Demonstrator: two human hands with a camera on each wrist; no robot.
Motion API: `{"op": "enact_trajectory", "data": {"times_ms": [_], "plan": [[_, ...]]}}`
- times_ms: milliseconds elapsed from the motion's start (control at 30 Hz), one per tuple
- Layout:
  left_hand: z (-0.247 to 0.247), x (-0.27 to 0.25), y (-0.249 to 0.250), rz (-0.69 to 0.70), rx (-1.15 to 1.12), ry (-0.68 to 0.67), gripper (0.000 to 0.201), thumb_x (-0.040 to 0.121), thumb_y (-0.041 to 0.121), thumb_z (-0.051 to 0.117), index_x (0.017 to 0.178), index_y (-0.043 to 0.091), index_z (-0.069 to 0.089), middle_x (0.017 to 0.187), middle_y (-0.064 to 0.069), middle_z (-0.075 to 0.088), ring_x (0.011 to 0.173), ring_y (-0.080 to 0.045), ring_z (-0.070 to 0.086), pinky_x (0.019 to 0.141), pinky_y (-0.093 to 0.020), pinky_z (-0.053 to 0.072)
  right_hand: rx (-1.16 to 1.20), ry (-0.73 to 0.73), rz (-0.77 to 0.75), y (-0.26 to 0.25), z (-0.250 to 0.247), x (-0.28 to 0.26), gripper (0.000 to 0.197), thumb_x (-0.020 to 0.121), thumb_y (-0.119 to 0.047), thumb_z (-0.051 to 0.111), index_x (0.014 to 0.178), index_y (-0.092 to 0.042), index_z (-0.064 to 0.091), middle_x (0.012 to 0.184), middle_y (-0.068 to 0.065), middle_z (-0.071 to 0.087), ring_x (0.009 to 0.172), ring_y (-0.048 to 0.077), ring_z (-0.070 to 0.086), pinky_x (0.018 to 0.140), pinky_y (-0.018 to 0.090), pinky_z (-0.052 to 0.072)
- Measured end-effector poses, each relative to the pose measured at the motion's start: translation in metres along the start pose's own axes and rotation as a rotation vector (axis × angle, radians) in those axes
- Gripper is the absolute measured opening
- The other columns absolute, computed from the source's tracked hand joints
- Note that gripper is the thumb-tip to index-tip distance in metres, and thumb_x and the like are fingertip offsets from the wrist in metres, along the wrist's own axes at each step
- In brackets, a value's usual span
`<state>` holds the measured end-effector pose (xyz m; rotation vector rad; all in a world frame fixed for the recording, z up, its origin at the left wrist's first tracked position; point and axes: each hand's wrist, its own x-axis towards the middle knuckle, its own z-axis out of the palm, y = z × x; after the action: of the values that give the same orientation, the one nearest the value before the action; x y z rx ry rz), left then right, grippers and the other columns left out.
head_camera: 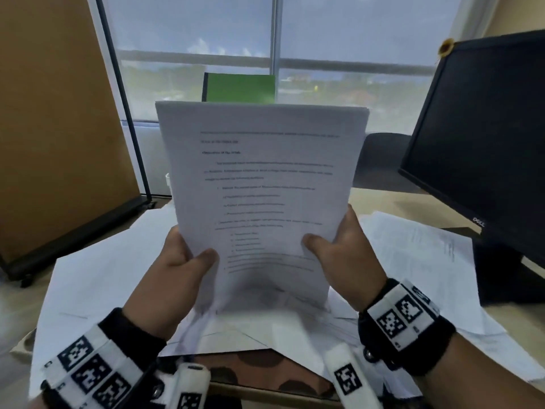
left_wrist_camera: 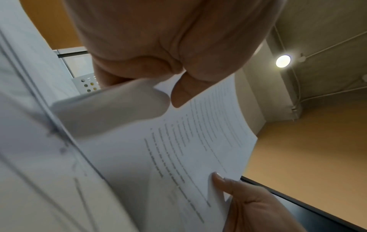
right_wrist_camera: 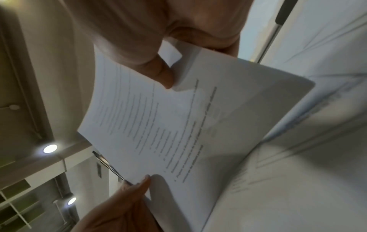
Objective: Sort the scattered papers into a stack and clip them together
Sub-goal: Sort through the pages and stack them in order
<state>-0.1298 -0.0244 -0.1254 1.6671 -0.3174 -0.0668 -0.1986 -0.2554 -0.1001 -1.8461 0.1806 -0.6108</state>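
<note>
Your left hand (head_camera: 180,261) and right hand (head_camera: 339,240) pinch the stack (head_camera: 262,184) at 7 and 5 o'clock; its long axis stands upright, toward 12.

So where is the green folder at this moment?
In the head view the green folder stands upright at the window, top centre, just behind the top edge of the paper stack.

Both hands, left hand (head_camera: 180,261) and right hand (head_camera: 348,249), grip upright paper stack (head_camera: 262,178), seemingly printed.
</note>
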Motion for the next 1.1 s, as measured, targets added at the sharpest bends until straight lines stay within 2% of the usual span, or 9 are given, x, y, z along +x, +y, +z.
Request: {"op": "enact_trajectory", "data": {"times_ms": [200,300,400,467,600,700,800,967,1100], "plan": [[-0.003,-0.007,0.019,0.093,0.023,-0.053,0.049,0.106,0.002,0.051,0.115,0.048,0.066,0.117,0.016,0.076,0.117,-0.021,0.069,0.102,-0.052,0.051,0.034,-0.025,0.061,-0.009,-0.005,0.014,0.042,0.087,-0.005,0.065,0.119,-0.031,0.058,0.115,-0.006,0.072,0.107,0.014,0.069,0.099,0.046,0.055],[-0.006,-0.016,0.036,0.255,-0.072,-0.145,0.034,0.094,0.024,0.071,0.119,0.047,0.069,0.125,0.007,0.075,0.113,-0.022,0.073,0.097,-0.054,0.053,0.252,-0.035,0.095,-0.026,-0.021,0.027,0.040,0.084,0.006,0.066,0.112,-0.022,0.063,0.110,0.004,0.076,0.104,0.026,0.072,0.097,0.048,0.056],[-0.004,-0.012,0.034,0.156,-0.140,-0.236,0.050,0.077,0.043,0.075,0.126,0.033,0.069,0.124,-0.006,0.076,0.113,-0.037,0.072,0.101,-0.067,0.049,0.424,-0.116,0.126,-0.039,-0.034,0.034,0.040,0.089,0.019,0.056,0.116,-0.009,0.061,0.111,0.014,0.074,0.102,0.031,0.072,0.093,0.045,0.058],[0.000,-0.008,0.030,0.107,-0.025,-0.202,0.038,0.081,0.046,0.070,0.117,0.036,0.074,0.114,-0.004,0.079,0.105,-0.039,0.074,0.097,-0.069,0.052,0.412,-0.202,0.158,-0.039,-0.035,0.035,0.037,0.091,0.018,0.054,0.114,-0.009,0.062,0.109,0.013,0.075,0.098,0.030,0.073,0.090,0.042,0.060],[0.001,-0.005,0.009,-0.039,-0.120,-0.165,0.041,0.078,0.039,0.072,0.117,0.028,0.076,0.116,-0.008,0.079,0.107,-0.042,0.073,0.101,-0.069,0.050,-0.130,-0.315,0.291,-0.017,-0.058,0.046,0.033,0.093,-0.005,0.068,0.123,-0.011,0.056,0.100,0.010,0.072,0.079,0.023,0.072,0.066,0.035,0.061],[-0.006,0.004,-0.012,-0.199,-0.334,-0.089,0.030,0.093,0.013,0.069,0.123,0.013,0.073,0.117,-0.018,0.077,0.112,-0.046,0.070,0.109,-0.065,0.046,-0.834,-0.344,0.341,0.005,-0.090,0.052,0.062,0.083,-0.035,0.080,0.134,-0.021,0.048,0.116,0.004,0.070,0.099,0.025,0.071,0.088,0.042,0.059],[-0.007,0.009,-0.022,-0.289,-0.510,-0.081,0.034,0.103,0.009,0.051,0.132,0.012,0.067,0.121,-0.019,0.075,0.110,-0.046,0.071,0.090,-0.061,0.058,-1.300,-0.467,0.370,0.028,-0.102,0.044,0.090,0.076,-0.056,0.078,0.150,-0.024,0.037,0.140,0.000,0.058,0.125,0.022,0.057,0.104,0.035,0.046],[-0.010,0.011,-0.030,-0.319,-0.641,-0.083,0.040,0.105,0.010,0.047,0.097,0.019,0.085,0.113,-0.015,0.079,0.086,-0.032,0.079,0.064,-0.045,0.066,-1.328,-0.462,0.256,0.043,-0.102,0.028,0.076,0.083,-0.051,0.071,0.149,-0.033,0.038,0.126,-0.007,0.065,0.104,0.014,0.062,0.091,0.029,0.051],[-0.012,0.013,-0.035,-0.297,-0.664,-0.099,0.037,0.105,0.012,0.048,0.102,0.022,0.083,0.117,-0.011,0.078,0.090,-0.030,0.079,0.068,-0.045,0.066,-1.394,-0.477,0.157,0.042,-0.100,0.022,0.051,0.089,-0.045,0.063,0.137,-0.033,0.053,0.112,-0.013,0.065,0.095,0.009,0.058,0.084,0.025,0.049]]}}
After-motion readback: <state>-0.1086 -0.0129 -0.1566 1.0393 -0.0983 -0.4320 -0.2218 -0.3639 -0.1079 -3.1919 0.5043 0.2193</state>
